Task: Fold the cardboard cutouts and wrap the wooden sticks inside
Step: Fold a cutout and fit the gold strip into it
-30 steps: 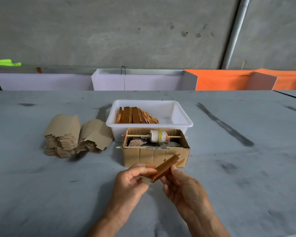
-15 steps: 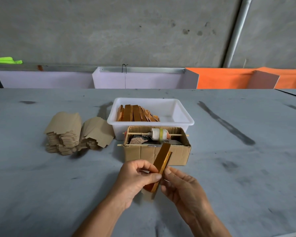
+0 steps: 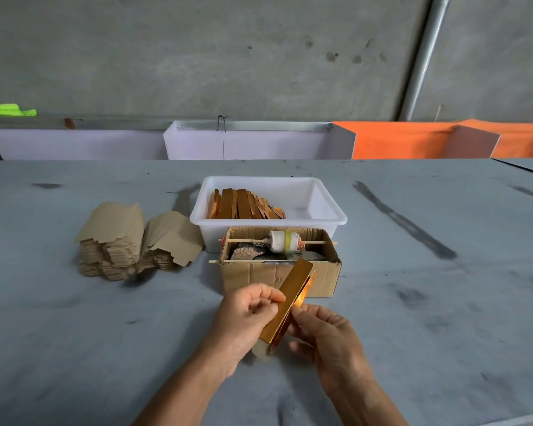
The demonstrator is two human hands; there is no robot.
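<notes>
Two hands (image 3: 250, 315), two cutout stacks (image 3: 111, 241), perhaps two boxes (image 3: 277, 272)

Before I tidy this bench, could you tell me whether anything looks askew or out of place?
The second pile of cardboard cutouts has slumped sideways against the neater stack, its top sheets fanned out. In the white tub, the wooden sticks lean unevenly to one side. Nothing looks spilled or damaged.

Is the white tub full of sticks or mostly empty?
Partly filled: the sticks are stacked against the left side of the tub, and its right half shows bare white floor.
</notes>
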